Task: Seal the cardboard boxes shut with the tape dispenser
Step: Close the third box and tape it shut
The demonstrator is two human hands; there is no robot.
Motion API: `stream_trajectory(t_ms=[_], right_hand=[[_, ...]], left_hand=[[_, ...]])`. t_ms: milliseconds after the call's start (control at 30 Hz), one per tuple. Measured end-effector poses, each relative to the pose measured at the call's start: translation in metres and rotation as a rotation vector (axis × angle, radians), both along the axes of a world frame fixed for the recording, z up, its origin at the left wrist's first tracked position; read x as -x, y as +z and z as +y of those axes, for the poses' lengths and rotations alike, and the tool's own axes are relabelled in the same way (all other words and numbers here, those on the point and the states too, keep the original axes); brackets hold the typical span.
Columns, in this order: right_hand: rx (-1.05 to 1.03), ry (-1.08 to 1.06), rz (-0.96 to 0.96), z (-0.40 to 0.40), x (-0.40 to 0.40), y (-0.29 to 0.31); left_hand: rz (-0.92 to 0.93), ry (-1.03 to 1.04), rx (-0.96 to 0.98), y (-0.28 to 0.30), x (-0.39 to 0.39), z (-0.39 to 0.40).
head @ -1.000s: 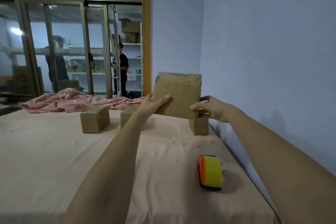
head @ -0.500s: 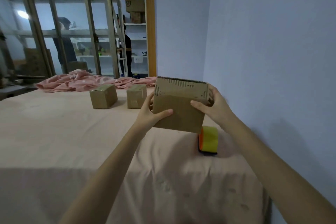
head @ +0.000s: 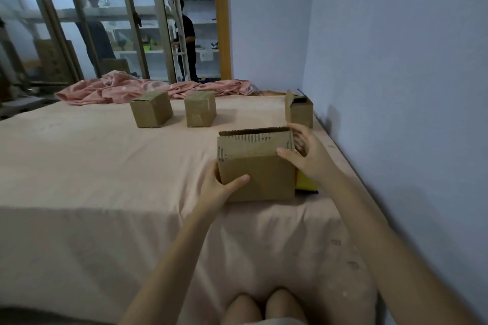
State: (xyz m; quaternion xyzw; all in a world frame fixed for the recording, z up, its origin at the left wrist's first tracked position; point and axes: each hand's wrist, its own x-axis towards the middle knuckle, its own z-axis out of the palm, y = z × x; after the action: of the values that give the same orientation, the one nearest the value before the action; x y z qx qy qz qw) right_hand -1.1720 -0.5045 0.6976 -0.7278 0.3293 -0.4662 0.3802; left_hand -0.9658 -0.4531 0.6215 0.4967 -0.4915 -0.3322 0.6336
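Note:
A brown cardboard box (head: 260,169) sits on the pink bed sheet (head: 105,179), its near top flap folded over. My left hand (head: 220,188) grips its left lower corner, thumb across the front face. My right hand (head: 303,155) holds the right upper corner, thumb on the front and fingers behind. The yellow tape dispenser (head: 306,183) lies just right of the box, mostly hidden behind it and my right wrist.
Two taped small boxes (head: 151,109) (head: 200,109) stand further back on the bed. An open box (head: 299,109) stands by the wall (head: 396,87) at the right. A crumpled pink blanket (head: 148,87) lies at the far edge. People stand beyond the glass doors (head: 92,21).
The box came down from the air toward me and now rests on the bed in front of the tape dispenser. Both hands kept hold of it.

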Motion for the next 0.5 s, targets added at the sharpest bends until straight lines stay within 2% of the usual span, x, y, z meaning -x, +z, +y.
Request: stream_trajectory(t_ms=[233,500], right_hand=[[0.111,-0.015,0.105,-0.007,-0.005,-0.003],[0.209,0.028,0.206,-0.013,-0.005,-0.006]], left_hand=[[0.074,-0.073,0.023,-0.001,-0.008,-0.004],[0.128,0.007,0.047,0.031,-0.007,-0.016]])
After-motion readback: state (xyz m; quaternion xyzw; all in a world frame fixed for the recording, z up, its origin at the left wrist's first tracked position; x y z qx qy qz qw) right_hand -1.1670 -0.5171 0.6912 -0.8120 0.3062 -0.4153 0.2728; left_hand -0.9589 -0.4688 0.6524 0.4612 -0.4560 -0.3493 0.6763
